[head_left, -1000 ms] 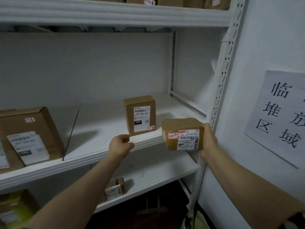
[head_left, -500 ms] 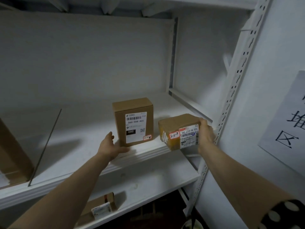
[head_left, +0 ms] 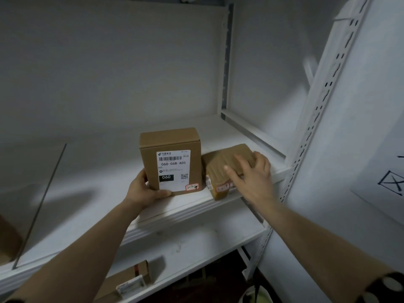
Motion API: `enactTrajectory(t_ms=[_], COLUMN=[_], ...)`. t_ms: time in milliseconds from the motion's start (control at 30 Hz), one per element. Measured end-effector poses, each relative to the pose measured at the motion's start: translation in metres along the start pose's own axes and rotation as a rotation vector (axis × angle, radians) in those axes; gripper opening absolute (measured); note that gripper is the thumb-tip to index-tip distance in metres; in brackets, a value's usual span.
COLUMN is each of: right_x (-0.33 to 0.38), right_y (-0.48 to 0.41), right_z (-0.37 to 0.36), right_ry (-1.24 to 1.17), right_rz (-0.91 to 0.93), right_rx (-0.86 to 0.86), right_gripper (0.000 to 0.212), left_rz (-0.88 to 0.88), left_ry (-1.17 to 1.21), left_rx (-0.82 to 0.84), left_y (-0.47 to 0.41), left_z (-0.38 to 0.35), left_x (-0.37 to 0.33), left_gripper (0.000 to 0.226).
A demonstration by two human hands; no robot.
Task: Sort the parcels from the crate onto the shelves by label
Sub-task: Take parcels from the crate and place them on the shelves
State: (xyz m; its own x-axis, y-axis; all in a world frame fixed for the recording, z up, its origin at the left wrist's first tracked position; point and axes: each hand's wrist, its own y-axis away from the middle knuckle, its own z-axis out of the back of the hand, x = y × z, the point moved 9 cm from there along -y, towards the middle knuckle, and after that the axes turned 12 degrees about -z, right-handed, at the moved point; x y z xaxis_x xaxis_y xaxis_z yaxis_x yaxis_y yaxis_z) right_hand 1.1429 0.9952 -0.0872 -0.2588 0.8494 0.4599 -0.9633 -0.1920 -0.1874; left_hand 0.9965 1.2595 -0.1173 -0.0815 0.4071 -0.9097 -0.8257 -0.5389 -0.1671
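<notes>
A brown upright box (head_left: pixel 170 162) with a white barcode label and a small red-edged sticker stands near the front of the white middle shelf (head_left: pixel 188 207). My left hand (head_left: pixel 144 191) grips its lower left corner, thumb across the front. Right beside it, touching or nearly so, a taped brown parcel (head_left: pixel 218 169) lies on the shelf, its red-edged sticker facing me. My right hand (head_left: pixel 251 176) rests on top of this parcel with fingers spread and fairly straight; it is blurred.
A thin metal divider rod (head_left: pixel 39 206) stands on the shelf to the left, with a brown box edge (head_left: pixel 6 241) beyond it. A perforated white post (head_left: pixel 317 110) frames the right side. Another labelled parcel (head_left: pixel 131 281) lies on the lower shelf. A paper sign (head_left: pixel 389 182) hangs on the right wall.
My right hand set the taped parcel down on the shelf beside the upright box and now lies on top of it. My left hand moved from the shelf edge onto the upright box.
</notes>
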Motion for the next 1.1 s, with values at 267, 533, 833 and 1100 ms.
enactTrajectory(t_ms=[267,533,833,1100], right_x=[0.020,0.035,0.012,-0.020], right_y=[-0.028,-0.042,-0.012,0.068], right_z=[-0.015,-0.027,0.000,0.002], right_ry=[0.030,0.022,-0.208,-0.273], right_rz=[-0.067,-0.060,-0.105,-0.114], right_rx=[0.062,0.110,-0.030,-0.027], right_gripper=[0.064,0.059,0.052,0.049], left_rz=[0.008,0.028,0.158,0.146], left_ry=[-0.001,-0.003,-0.126,-0.334], left_rx=[0.009,-0.049,-0.070,-0.237], left_y=[-0.004,0.001,0.029,0.107], left_z=[0.017,0.041,0.037,0.042], left_x=[0.013,0.026,0.023,-0.002], left_gripper=[0.083,0.080,0.089,0.084])
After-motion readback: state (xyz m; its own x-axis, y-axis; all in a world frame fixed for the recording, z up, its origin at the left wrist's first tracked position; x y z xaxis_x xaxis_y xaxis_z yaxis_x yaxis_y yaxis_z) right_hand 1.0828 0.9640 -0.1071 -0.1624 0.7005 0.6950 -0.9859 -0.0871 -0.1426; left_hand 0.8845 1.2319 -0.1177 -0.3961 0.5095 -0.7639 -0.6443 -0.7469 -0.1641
